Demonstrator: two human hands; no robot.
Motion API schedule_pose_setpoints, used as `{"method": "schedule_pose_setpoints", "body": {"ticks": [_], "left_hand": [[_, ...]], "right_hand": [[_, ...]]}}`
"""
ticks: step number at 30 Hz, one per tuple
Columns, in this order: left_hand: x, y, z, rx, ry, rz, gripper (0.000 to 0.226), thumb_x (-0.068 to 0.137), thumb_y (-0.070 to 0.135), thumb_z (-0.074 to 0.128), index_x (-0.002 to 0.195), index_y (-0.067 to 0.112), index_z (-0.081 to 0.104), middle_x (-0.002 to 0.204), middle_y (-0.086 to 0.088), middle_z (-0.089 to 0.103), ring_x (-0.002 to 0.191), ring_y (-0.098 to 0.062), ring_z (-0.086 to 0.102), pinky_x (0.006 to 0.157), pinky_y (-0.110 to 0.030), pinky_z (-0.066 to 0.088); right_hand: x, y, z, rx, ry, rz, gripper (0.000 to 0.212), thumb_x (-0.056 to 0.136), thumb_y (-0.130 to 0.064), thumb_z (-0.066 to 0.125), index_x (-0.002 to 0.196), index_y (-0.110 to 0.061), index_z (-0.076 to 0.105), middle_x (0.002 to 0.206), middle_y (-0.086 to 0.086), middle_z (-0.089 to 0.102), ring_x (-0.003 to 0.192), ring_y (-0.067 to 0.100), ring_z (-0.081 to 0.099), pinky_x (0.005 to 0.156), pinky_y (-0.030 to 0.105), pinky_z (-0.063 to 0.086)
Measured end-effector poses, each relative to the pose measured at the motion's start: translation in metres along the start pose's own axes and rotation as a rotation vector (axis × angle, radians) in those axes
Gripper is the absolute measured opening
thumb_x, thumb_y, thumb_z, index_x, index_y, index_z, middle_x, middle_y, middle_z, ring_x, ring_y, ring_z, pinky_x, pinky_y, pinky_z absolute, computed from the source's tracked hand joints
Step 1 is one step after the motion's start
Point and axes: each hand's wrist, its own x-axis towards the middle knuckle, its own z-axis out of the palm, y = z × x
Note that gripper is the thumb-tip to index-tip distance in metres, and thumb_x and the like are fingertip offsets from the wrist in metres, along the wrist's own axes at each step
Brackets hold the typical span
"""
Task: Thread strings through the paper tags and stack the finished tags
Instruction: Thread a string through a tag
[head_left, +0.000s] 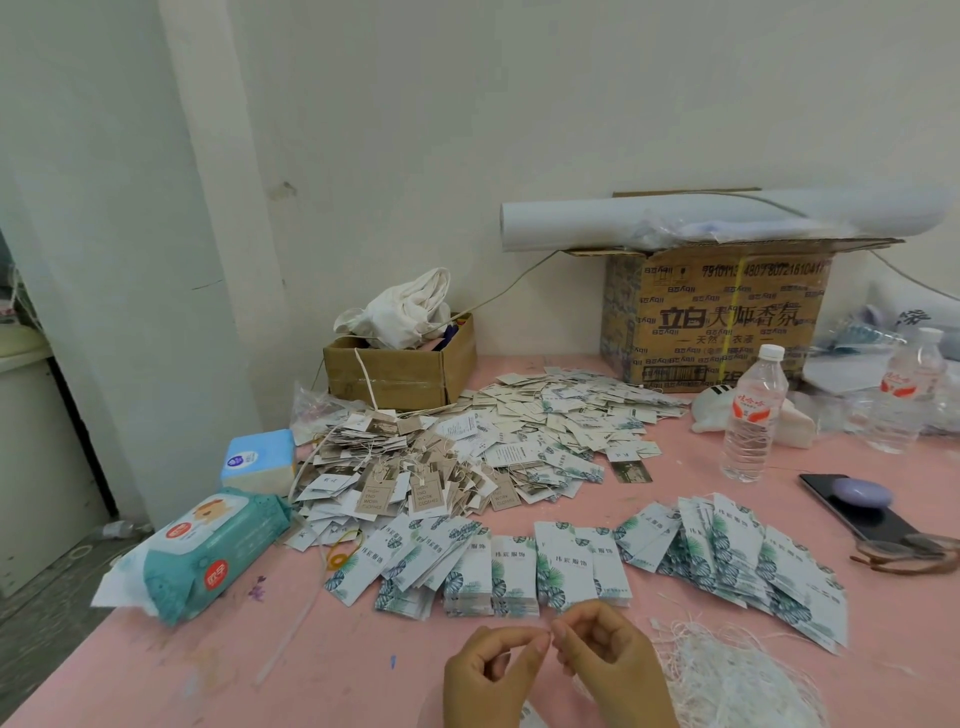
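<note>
Worktop (685, 457): pink, matt, scuffed and marked; it runs back to a plain white wall (467, 130).

Landmark: the row of leaf-printed tags (514, 566); smooth white card rectangles with green fronds, some in short square stacks, some fanned and overlapping.

Just behind the row, to the left: a heap of strung tags (415, 467), beige and grey card with pale cords tangled through; behind the row and to the right, a loose heap of tags (561, 415), flat and scattered.

Right of the row, at its near end: a tangle of strings (727, 675), thin, white, wiry.

Far behind the row: a large printed carton (727, 322) with a paper roll (675, 218) lying across its top; a small brown box (395, 374) holding crumpled white cloth.

Left of the row: a soft teal wipes pack (208, 556); right and behind, a clear ribbed water bottle (753, 415).

My hands, just in front of the row: left hand (488, 670) and right hand (602, 649) both curled, thumb and forefinger pressed together, the two sets of fingertips meeting; I cannot tell whether they are pinching anything.
</note>
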Motion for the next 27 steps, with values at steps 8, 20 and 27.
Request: {"method": "schedule_pose_setpoints", "body": {"ticks": [8,20,27], "left_hand": [[0.002,-0.006,-0.002,-0.024,-0.004,-0.018,0.017,0.072,0.018,0.084,0.066,0.033,0.078,0.057,-0.003,0.042,0.048,-0.006,0.028,0.050,-0.020,0.024],[0.002,-0.009,-0.003,0.039,-0.073,0.062,0.016,0.060,0.048,0.079,0.071,0.037,0.079,0.057,0.009,0.039,0.049,-0.003,0.032,0.051,-0.016,0.028],[-0.001,-0.002,-0.005,0.020,-0.076,0.053,0.012,0.062,0.046,0.080,0.070,0.038,0.079,0.056,0.008,0.035,0.049,-0.003,0.031,0.053,-0.016,0.025]], "right_hand": [[0.001,0.002,-0.002,0.026,-0.080,0.040,0.009,0.066,-0.009,0.078,0.073,-0.005,0.075,0.065,0.021,0.068,0.055,0.018,0.063,0.054,0.022,0.052],[0.000,0.002,-0.004,-0.054,-0.042,-0.012,0.032,0.063,-0.019,0.079,0.072,0.008,0.064,0.061,0.019,0.066,0.052,0.020,0.060,0.053,0.025,0.050],[-0.001,0.002,-0.005,-0.065,-0.023,0.009,0.033,0.062,-0.022,0.081,0.070,0.006,0.065,0.062,0.021,0.067,0.052,0.021,0.061,0.052,0.024,0.050]]}}
